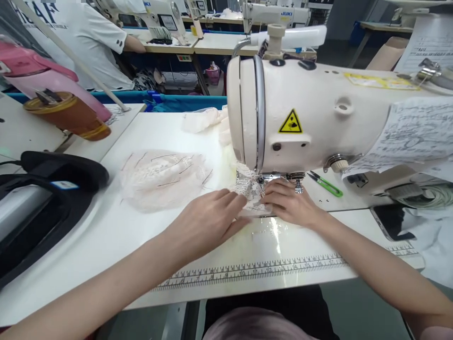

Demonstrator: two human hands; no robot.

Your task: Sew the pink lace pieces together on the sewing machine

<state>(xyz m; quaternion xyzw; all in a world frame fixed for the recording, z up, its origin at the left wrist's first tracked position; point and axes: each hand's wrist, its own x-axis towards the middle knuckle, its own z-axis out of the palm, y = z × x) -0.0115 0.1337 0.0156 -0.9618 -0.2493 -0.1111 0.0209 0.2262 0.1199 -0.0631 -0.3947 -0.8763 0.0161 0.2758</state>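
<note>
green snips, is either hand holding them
No, the green snips lie on the white surface, apart from both the left hand and the right hand.

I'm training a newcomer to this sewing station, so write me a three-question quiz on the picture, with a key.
1. True or false: the left hand and the right hand are both close to the lace.

2. Which shape is the yellow warning sign on the sewing machine?
A) round
B) triangular
C) square

3. Fill in: the snips lying beyond the right hand have a ____ handle.

Key: 1. True; 2. B; 3. green
</note>
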